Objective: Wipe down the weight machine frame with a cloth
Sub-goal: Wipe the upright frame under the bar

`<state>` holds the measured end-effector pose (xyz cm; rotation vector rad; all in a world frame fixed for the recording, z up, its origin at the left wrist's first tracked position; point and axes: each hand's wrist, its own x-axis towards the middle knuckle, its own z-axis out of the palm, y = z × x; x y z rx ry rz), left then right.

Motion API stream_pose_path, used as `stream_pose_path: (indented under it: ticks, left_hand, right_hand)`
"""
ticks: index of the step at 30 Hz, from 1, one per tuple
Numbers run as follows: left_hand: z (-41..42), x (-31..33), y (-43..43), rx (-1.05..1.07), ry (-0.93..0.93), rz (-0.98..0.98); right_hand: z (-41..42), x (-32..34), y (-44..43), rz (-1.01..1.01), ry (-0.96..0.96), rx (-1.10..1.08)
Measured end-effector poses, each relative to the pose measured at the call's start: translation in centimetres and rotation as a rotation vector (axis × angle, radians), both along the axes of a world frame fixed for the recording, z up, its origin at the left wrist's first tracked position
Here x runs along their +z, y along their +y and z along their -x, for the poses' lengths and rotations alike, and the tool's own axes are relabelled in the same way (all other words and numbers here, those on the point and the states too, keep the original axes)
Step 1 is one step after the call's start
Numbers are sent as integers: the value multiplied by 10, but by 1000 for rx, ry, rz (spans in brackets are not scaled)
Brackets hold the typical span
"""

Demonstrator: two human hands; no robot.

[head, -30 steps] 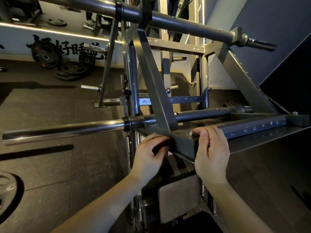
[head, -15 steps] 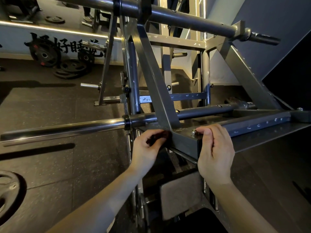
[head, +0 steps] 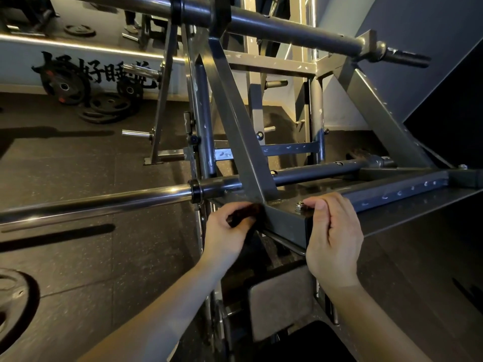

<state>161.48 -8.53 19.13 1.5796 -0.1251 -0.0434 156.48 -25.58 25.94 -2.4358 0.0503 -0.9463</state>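
The grey steel weight machine frame (head: 235, 131) fills the middle of the view, with a slanted beam meeting a square beam end (head: 285, 223) right before me. My left hand (head: 227, 236) is closed on a small dark cloth (head: 244, 214) and presses it against the left face of that beam end. My right hand (head: 332, 241) grips the beam's right corner, thumb on top beside a bolt (head: 300, 206). Most of the cloth is hidden by my fingers.
A chrome bar sleeve (head: 91, 202) juts out to the left at hand height. An upper bar (head: 287, 30) crosses overhead. Weight plates (head: 104, 105) lie on the rubber floor by the far wall, another plate (head: 13, 304) at lower left. A grey pad (head: 279, 299) sits below my hands.
My left hand with the cloth has slid slightly up and right along the beam's left face. My right hand has kept its grip on the beam corner.
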Motion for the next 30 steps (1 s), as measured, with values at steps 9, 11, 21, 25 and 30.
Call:
stream_pose_path:
  ticks: [9,11,21,25,30]
  left_hand:
    - [-56,-5,4,162,353,54]
    - [-31,15,-1,115,251,115]
    - [-42,15,-5,199,353,139]
    - [-8,31,-8,43,141,148]
    - [-57,21,1,161,251,100]
  right_hand:
    - [0,2,1,-12,4,16]
    - [0,1,1,-13,-3,15]
    - [1,2,2,-5,1,9]
    - [-1,1,2,0,-13,7]
    - [1,2,1,-2,7,13]
